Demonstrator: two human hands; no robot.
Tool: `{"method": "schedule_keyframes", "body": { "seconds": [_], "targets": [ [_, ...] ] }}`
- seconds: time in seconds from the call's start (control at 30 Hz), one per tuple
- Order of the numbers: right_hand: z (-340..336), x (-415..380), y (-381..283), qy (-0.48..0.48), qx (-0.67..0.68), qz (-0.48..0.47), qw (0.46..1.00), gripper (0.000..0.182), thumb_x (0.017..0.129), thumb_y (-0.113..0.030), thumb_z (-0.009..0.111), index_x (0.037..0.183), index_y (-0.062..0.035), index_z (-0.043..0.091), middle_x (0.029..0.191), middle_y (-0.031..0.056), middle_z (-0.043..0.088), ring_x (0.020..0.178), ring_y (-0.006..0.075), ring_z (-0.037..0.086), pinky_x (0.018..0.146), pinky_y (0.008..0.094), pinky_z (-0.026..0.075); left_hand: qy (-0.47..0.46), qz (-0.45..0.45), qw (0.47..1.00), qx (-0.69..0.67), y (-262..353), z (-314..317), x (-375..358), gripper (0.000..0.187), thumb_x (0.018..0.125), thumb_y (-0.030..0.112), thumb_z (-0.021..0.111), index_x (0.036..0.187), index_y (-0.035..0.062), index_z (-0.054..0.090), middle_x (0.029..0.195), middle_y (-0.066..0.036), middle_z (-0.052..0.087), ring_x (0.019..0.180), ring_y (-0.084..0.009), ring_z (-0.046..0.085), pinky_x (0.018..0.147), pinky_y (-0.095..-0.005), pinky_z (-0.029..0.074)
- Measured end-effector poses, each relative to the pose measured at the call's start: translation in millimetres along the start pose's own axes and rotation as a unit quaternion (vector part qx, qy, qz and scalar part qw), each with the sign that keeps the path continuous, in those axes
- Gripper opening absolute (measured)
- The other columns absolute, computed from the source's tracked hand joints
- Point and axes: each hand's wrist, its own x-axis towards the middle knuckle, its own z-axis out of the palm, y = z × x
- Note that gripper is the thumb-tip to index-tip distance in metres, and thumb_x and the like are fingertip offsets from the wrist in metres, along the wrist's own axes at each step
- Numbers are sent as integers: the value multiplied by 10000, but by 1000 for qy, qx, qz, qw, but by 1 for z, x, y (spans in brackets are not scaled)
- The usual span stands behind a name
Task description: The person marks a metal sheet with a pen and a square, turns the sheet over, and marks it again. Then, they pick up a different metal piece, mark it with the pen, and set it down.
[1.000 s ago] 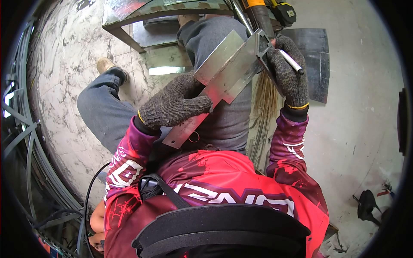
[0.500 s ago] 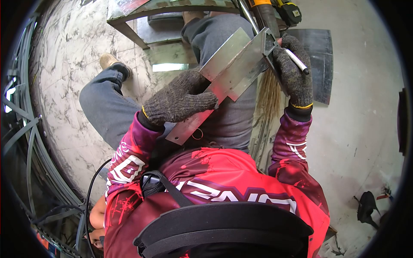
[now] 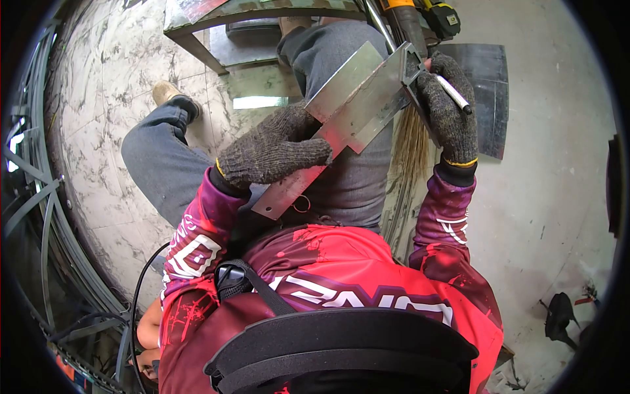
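My left hand (image 3: 275, 148), in a dark knit glove, is closed around a flat sheet metal piece (image 3: 344, 82) and a long metal blade lying across it, thumb on top. The blade looks like that of a square (image 3: 275, 199), with a hole at its near end and a thick stock at its far end. My right hand (image 3: 449, 108), gloved too, is closed by the stock. A white marker (image 3: 453, 93) with a black tip sticks out from its fingers. The metal rests above my thigh; the left fingertips are hidden beneath it.
A metal bench (image 3: 262, 12) stands ahead. To the right lie a dark metal sheet (image 3: 492, 102), a broom (image 3: 408, 144) and a tape measure (image 3: 443, 21). Metal strips (image 3: 79, 262) line the left side. Part of another person's arm (image 3: 149, 325) shows at lower left.
Almost nothing differs. Both hands, the square and the sheet metal keep the same place; the other person's hand at lower left has shifted slightly.
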Motion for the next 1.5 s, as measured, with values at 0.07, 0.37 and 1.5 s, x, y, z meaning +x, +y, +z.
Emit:
{"method": "schedule_keyframes", "body": {
  "seconds": [0.07,0.37,1.5],
  "targets": [
    [-1,0,0,-4,-31,-15,999,234,900,-137,617,1079,12,638,979,101,645,853,176,625,758,313,507,-2,-8,1000,1,5,-1,-1,467,883,191,725,1285,13,570,1214,-93,635,1120,-160,566,979,-327,447],
    [0,-1,6,4,-56,-90,994,195,897,-155,615,1035,-16,603,915,115,617,821,209,624,764,338,504,8,-14,1000,-6,4,-1,-1,471,877,192,732,1284,10,576,1210,-91,640,1116,-157,568,978,-322,447],
    [1,-6,0,12,12,12,1000,257,895,-169,624,1091,-3,613,951,121,643,845,201,639,765,330,515,41,-29,993,102,2,-6,-2,401,850,228,751,1173,19,640,1047,-76,673,973,-158,621,867,-311,496]
  ]
}}
